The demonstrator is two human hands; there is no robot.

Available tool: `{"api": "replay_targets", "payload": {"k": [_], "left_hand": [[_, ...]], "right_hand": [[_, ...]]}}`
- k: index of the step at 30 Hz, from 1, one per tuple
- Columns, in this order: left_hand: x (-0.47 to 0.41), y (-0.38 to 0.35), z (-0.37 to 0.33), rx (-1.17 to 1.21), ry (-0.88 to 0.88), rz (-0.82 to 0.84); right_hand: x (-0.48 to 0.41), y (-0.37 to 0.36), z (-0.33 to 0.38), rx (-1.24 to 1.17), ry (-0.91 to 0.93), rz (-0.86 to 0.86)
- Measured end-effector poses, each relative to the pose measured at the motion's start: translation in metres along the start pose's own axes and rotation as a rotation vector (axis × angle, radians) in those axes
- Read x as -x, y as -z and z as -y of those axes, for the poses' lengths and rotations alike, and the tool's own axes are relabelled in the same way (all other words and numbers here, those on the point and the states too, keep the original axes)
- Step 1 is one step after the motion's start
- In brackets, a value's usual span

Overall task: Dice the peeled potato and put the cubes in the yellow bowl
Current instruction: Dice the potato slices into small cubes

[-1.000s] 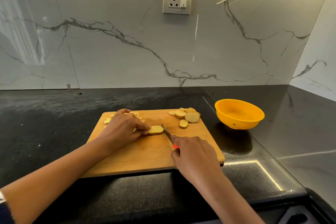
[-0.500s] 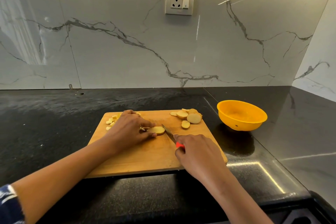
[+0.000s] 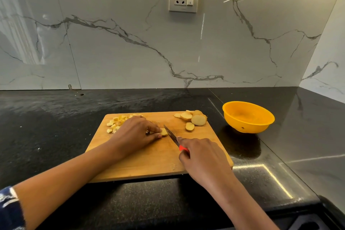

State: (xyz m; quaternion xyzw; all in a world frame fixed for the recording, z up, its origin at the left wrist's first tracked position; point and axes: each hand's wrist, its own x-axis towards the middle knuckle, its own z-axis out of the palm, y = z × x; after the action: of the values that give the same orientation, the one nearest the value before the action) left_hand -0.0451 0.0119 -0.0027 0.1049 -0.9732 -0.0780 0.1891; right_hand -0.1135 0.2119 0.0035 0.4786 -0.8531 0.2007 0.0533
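Two hands are working at the centre of the cutting board point(image 3: 149, 164). The left hand point(image 3: 134, 132) is pinching a potato slice point(image 3: 164, 132), and the right hand point(image 3: 201, 157) is gripping the knife point(image 3: 171, 136), with its blade against the slice. The left fingertips point(image 3: 159, 136) are lying just beside the edge, so a slipping slice is risking a cut. The yellow bowl point(image 3: 248, 124) is standing right of the board.

Left hand point(image 3: 136, 134): palm down, knuckles raised, fingers curled. The fingertips and thumb hold a potato slice point(image 3: 164, 132) at the hand's right side.

Left forearm point(image 3: 74, 177): enters from the near left corner and runs toward the far right. A blue patterned sleeve point(image 3: 9, 209) covers it at the near left edge.

Right hand point(image 3: 203, 157): palm down, fingers wrapped round the red handle of a knife point(image 3: 172, 137). The blade points far left and meets the slice.

Right forearm point(image 3: 242, 203): enters from the near right and runs toward the far left.
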Motion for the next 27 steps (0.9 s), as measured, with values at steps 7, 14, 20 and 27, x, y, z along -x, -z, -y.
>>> {"api": "replay_targets", "payload": {"k": [7, 14, 20, 27], "left_hand": [[0.001, 0.000, -0.002, -0.018, 0.000, -0.008], [0.001, 0.000, -0.004, -0.016, 0.003, 0.001], [0.004, 0.000, -0.008, -0.012, 0.021, -0.030], [0.007, 0.002, -0.009, 0.040, 0.078, -0.049]], "right_hand": [[-0.004, -0.004, 0.003, 0.025, 0.027, 0.019], [-0.026, -0.003, 0.011, 0.053, 0.028, 0.130], [-0.004, 0.000, 0.007, 0.115, 0.073, 0.133], [0.018, 0.007, 0.003, 0.032, 0.034, 0.078]]}}
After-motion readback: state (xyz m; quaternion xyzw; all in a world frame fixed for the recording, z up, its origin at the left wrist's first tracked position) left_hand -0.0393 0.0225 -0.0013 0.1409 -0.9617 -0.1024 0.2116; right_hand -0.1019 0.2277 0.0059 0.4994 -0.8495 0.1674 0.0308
